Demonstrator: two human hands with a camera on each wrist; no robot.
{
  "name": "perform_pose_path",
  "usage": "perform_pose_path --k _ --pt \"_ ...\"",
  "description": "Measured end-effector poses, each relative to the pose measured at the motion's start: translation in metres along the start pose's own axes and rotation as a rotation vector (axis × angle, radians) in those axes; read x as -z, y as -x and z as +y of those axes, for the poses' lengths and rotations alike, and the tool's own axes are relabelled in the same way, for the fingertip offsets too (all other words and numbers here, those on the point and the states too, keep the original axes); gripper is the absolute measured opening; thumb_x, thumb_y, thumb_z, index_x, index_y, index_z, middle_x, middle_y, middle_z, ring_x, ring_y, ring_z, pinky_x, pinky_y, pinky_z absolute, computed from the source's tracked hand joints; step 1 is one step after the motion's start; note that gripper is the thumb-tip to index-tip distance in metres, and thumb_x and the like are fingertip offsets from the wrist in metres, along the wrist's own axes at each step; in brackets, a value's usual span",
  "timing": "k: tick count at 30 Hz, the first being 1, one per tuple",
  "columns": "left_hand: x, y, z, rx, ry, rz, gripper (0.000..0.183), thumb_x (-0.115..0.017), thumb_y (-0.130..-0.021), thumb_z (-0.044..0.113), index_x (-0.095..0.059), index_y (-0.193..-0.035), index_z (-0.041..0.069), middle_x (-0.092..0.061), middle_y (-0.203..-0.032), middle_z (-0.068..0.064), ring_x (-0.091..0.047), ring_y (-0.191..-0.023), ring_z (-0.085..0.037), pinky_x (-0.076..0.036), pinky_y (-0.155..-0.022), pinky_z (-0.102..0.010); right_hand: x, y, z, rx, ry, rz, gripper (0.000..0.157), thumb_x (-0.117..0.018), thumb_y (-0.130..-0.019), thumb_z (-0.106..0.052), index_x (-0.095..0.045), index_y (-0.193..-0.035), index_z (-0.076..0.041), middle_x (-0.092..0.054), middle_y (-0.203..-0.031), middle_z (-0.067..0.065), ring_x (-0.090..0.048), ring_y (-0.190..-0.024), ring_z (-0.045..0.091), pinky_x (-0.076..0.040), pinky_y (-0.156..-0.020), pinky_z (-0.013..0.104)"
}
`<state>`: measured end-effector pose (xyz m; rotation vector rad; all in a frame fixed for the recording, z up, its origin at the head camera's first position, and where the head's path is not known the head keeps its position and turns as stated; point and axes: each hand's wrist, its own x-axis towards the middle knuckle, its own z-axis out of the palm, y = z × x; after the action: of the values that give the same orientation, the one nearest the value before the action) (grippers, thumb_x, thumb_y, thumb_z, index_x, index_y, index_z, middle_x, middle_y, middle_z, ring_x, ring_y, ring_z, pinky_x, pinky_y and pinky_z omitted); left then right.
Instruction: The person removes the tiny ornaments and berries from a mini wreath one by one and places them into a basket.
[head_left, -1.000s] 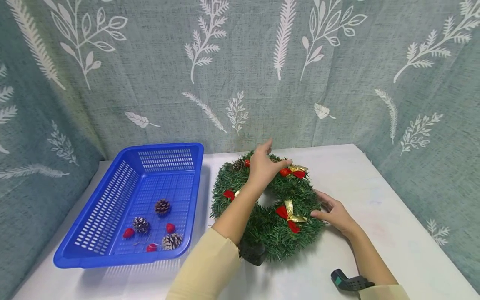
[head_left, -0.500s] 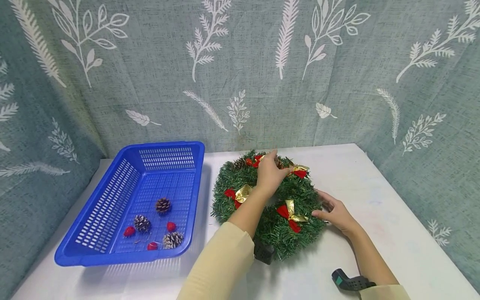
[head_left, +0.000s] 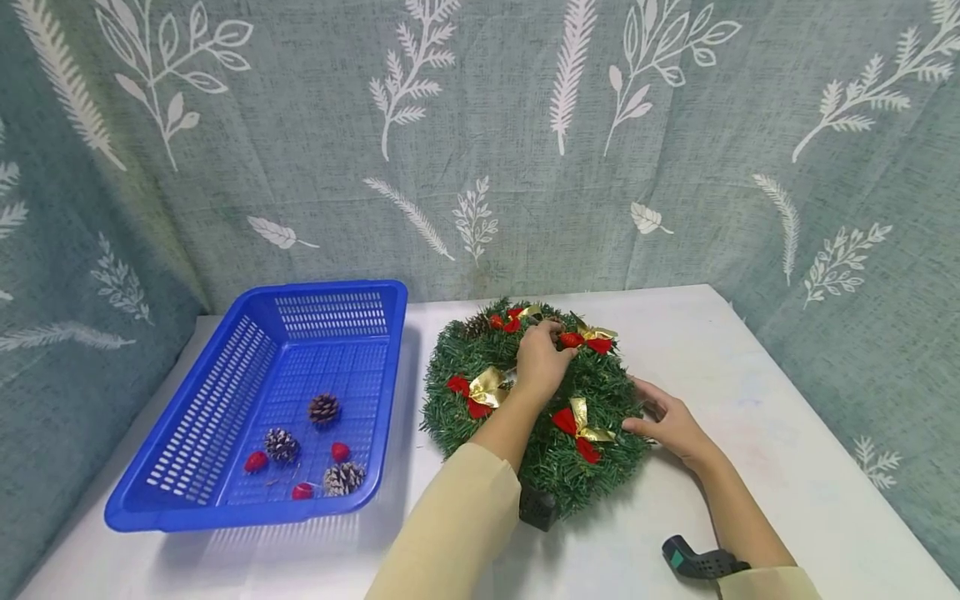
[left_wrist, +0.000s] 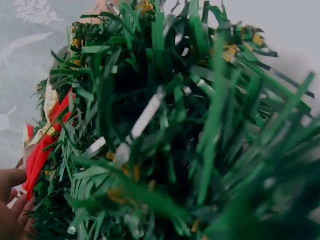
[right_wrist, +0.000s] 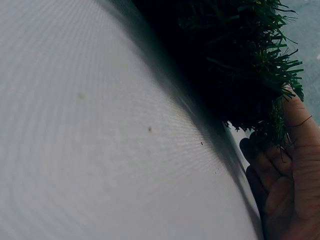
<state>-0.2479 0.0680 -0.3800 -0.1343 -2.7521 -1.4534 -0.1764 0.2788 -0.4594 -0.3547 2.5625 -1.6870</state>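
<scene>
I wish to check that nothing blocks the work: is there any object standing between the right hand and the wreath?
Nothing visible does: the right hand touches the outer edge of the wreath directly. The blue basket sits beyond the wreath's opposite side, out of the way.

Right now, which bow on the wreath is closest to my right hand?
The near-right bow on the wreath: its gold tail reaches toward your right hand. The left bow, back bow and far-right bow sit farther away.
</scene>
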Motion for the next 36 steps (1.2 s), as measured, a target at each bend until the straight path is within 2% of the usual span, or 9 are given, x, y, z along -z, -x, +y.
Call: perform_pose_path --k 6,11,19,24,29,36 --pt "-0.002 -0.003 -0.002 0.017 -0.063 -0.037 0.037 -0.070 -0.086 0.020 -0.061 -0.121 0.010 -0.058 -0.109 -0.009 -0.060 -0.093 -0.023 -0.051 -0.074 -0.034 -0.001 -0.001 -0.001 0.001 0.005 0.002 0.075 -0.070 -0.084 -0.010 -0.029 -0.145 0.004 -0.036 -0.141 0.034 -0.031 -0.132 0.048 -0.025 -0.107 0.056" --pt "-0.005 -0.007 -0.001 0.013 -0.095 -0.038 0.037 -0.070 -0.086 0.022 -0.061 -0.120 0.011 -0.058 -0.111 -0.009 -0.060 -0.094 -0.025 -0.051 -0.075 -0.035 0.000 -0.001 -0.003 -0.005 0.005 0.000 0.077 -0.071 -0.084 -0.011 -0.028 -0.146 0.004 -0.034 -0.143 0.034 -0.030 -0.133 0.048 -0.025 -0.108 0.056" --pt "-0.009 -0.006 0.001 0.031 -0.067 -0.014 0.023 -0.070 -0.086 0.019 -0.061 -0.105 0.010 -0.064 -0.101 -0.006 -0.060 -0.077 -0.019 -0.048 -0.061 -0.029 -0.001 0.000 -0.003 -0.007 -0.002 0.002 0.076 -0.071 -0.083 -0.010 -0.029 -0.146 0.003 -0.033 -0.143 0.034 -0.030 -0.132 0.048 -0.024 -0.108 0.057" --pt "-0.010 -0.005 0.001 0.034 -0.091 -0.019 0.029 -0.069 -0.087 0.020 -0.064 -0.113 0.011 -0.064 -0.108 -0.005 -0.062 -0.088 -0.020 -0.051 -0.067 -0.029 -0.001 0.001 -0.002 -0.006 -0.004 0.002 0.076 -0.071 -0.084 -0.010 -0.029 -0.146 0.002 -0.033 -0.143 0.034 -0.030 -0.133 0.049 -0.024 -0.108 0.058" --pt "-0.010 -0.005 0.001 0.029 -0.070 -0.021 0.028 -0.067 -0.088 0.020 -0.066 -0.115 0.011 -0.062 -0.111 -0.006 -0.062 -0.095 -0.020 -0.052 -0.071 -0.029 0.000 0.001 -0.002 -0.009 0.007 0.008 0.076 -0.071 -0.084 -0.010 -0.030 -0.146 0.002 -0.034 -0.143 0.033 -0.032 -0.132 0.048 -0.024 -0.108 0.057" --pt "-0.010 -0.005 -0.003 -0.007 -0.020 0.031 0.027 -0.069 -0.087 0.018 -0.068 -0.113 0.010 -0.063 -0.109 -0.006 -0.061 -0.098 -0.021 -0.053 -0.076 -0.030 0.000 0.001 -0.003 -0.016 0.003 0.006 0.076 -0.071 -0.084 -0.010 -0.029 -0.146 0.002 -0.034 -0.143 0.032 -0.033 -0.132 0.046 -0.024 -0.108 0.056"
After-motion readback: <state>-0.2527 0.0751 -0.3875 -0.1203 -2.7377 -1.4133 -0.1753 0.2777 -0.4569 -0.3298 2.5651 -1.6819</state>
